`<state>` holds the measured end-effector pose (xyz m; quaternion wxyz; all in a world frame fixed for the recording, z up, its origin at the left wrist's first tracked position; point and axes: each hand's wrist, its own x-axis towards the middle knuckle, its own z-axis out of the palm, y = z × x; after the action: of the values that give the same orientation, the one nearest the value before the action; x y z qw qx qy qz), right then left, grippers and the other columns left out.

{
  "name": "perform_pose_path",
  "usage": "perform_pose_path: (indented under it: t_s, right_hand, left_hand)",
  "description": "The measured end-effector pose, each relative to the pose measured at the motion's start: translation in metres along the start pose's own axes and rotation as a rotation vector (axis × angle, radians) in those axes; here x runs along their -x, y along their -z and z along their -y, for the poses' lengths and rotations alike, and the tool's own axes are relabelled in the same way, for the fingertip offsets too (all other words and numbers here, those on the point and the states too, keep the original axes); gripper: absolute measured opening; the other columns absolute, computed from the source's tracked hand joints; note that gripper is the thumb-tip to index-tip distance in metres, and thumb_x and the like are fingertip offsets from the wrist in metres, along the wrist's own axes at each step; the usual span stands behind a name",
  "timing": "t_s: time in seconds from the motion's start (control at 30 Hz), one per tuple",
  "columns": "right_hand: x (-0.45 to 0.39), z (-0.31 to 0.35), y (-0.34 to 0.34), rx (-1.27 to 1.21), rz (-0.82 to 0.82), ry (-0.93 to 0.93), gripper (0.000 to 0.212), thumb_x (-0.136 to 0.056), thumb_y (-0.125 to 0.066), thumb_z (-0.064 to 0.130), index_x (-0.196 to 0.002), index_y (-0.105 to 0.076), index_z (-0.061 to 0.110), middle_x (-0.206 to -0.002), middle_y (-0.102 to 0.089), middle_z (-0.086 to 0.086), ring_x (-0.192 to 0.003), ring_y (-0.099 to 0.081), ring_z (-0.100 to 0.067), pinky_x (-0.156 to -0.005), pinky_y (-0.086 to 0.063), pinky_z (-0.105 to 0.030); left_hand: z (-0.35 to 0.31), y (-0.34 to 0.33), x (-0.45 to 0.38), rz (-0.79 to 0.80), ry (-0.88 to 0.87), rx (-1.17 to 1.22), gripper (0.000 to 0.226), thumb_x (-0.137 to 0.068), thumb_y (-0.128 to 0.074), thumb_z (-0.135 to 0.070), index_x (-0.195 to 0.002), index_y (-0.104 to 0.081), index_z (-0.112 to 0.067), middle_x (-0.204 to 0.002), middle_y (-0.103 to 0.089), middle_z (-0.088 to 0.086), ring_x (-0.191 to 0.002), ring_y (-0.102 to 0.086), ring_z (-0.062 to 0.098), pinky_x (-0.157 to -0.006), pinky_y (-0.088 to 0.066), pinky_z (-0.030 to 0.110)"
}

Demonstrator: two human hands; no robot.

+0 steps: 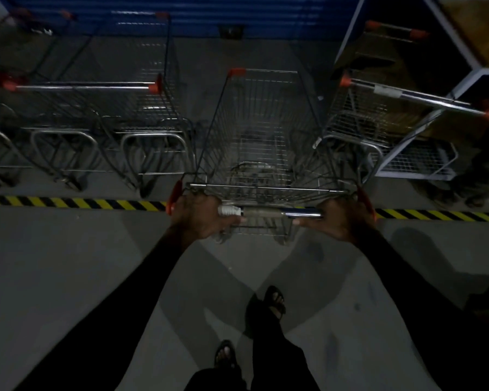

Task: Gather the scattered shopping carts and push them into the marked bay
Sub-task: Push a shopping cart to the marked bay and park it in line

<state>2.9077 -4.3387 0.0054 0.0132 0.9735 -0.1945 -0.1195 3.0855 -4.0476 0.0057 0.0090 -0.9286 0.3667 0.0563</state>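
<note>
A wire shopping cart (261, 131) with orange corner caps stands straight ahead, its basket past the yellow-and-black floor stripe (76, 203). My left hand (201, 218) grips the left end of its metal handle bar (268, 213). My right hand (336, 221) grips the right end. The handle sits right over the stripe. Nested carts (96, 119) stand to the left inside the bay. Another cart (384, 114) stands angled to the right.
A blue shutter wall (198, 12) closes the back of the bay. A white-framed rack (424, 148) leans at the right beside the angled cart. Grey concrete floor (68, 263) spreads on my side of the stripe. My sandalled feet (274, 303) are below.
</note>
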Motion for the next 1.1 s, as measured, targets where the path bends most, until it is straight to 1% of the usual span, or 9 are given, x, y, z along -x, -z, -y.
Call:
perform_pose_path:
  t_s: [0.13,0.2,0.3,0.4,0.6,0.73,0.83,1.03,1.1]
  right_hand:
    - [0.035,0.021,-0.006,-0.059,0.014,-0.029,0.106,-0.059,-0.015,0.115,-0.060,-0.065,0.021,-0.064,-0.066,0.002,-0.080,-0.071,-0.017,-0.100,-0.041,-0.038]
    - [0.053,0.031,-0.011,-0.043,-0.032,-0.038,0.110,-0.054,-0.007,0.116,-0.058,-0.063,0.021,-0.061,-0.064,0.003,-0.077,-0.071,-0.017,-0.095,-0.047,-0.036]
    - [0.077,0.045,-0.018,-0.070,-0.031,-0.060,0.110,-0.049,-0.006,0.117,-0.058,-0.059,0.022,-0.065,-0.067,0.001,-0.081,-0.072,-0.021,-0.081,-0.047,-0.033]
    - [0.090,0.060,-0.014,-0.068,0.058,-0.056,0.104,-0.049,-0.009,0.117,-0.065,-0.060,0.028,-0.081,-0.072,0.007,-0.096,-0.071,-0.017,-0.110,-0.035,-0.042]
    - [0.075,0.071,-0.006,0.013,0.040,-0.027,0.093,-0.060,-0.024,0.113,-0.075,-0.066,0.032,-0.092,-0.075,0.009,-0.103,-0.072,-0.015,-0.113,-0.034,-0.044]
    - [0.032,0.069,-0.002,0.033,-0.033,-0.008,0.095,-0.059,-0.022,0.113,-0.065,-0.059,0.026,-0.082,-0.073,0.005,-0.094,-0.073,-0.017,-0.086,-0.042,-0.033]
    - [-0.019,0.061,0.006,0.004,-0.062,0.019,0.105,-0.055,-0.014,0.115,-0.076,-0.072,0.030,-0.091,-0.078,0.007,-0.098,-0.074,-0.017,-0.094,-0.050,-0.034]
    - [-0.133,0.046,0.031,-0.084,-0.017,-0.010,0.107,-0.056,-0.026,0.115,-0.072,-0.075,0.022,-0.082,-0.075,0.001,-0.087,-0.073,-0.021,-0.079,-0.051,-0.030]
    - [-0.168,0.041,0.038,-0.141,-0.006,-0.018,0.113,-0.052,-0.023,0.117,-0.067,-0.073,0.016,-0.074,-0.073,-0.004,-0.079,-0.072,-0.023,-0.075,-0.056,-0.034]
  left_hand:
    - [0.011,-0.013,0.033,-0.021,0.016,-0.057,0.110,-0.060,-0.008,-0.114,-0.092,-0.080,-0.037,-0.089,-0.079,-0.007,-0.098,-0.075,0.019,-0.116,-0.040,0.049]
    - [0.016,-0.019,0.050,-0.048,0.031,-0.111,0.103,-0.062,-0.013,-0.114,-0.079,-0.076,-0.034,-0.077,-0.076,-0.011,-0.088,-0.074,0.013,-0.125,-0.022,0.055]
    - [0.025,-0.026,0.078,-0.135,-0.031,-0.081,0.090,-0.069,-0.023,-0.110,-0.061,-0.060,-0.028,-0.063,-0.070,-0.008,-0.069,-0.072,0.014,-0.110,-0.039,0.046]
    - [0.035,-0.029,0.096,-0.200,-0.058,-0.074,0.087,-0.072,-0.033,-0.107,-0.062,-0.068,-0.028,-0.058,-0.069,-0.005,-0.058,-0.070,0.014,-0.083,-0.056,0.038]
    - [0.042,-0.025,0.087,-0.185,-0.021,-0.171,0.092,-0.069,-0.028,-0.110,-0.065,-0.071,-0.030,-0.061,-0.070,-0.008,-0.061,-0.071,0.010,-0.088,-0.056,0.038]
    - [0.058,-0.030,0.048,-0.233,-0.034,-0.135,0.091,-0.069,-0.029,-0.110,-0.061,-0.067,-0.028,-0.056,-0.067,-0.005,-0.059,-0.070,0.016,-0.110,-0.045,0.054]
    - [0.070,-0.024,0.002,-0.202,-0.015,-0.127,0.094,-0.069,-0.024,-0.109,-0.062,-0.068,-0.026,-0.060,-0.069,-0.006,-0.065,-0.072,0.017,-0.115,-0.042,0.055]
    - [0.087,-0.001,-0.105,-0.041,0.050,-0.103,0.101,-0.063,-0.024,-0.113,-0.092,-0.080,-0.033,-0.093,-0.080,-0.003,-0.098,-0.076,0.020,-0.107,-0.047,0.041]
    - [0.097,0.002,-0.139,-0.019,0.081,-0.041,0.106,-0.060,-0.022,-0.115,-0.090,-0.079,-0.031,-0.090,-0.079,0.000,-0.093,-0.076,0.021,-0.091,-0.055,0.036]
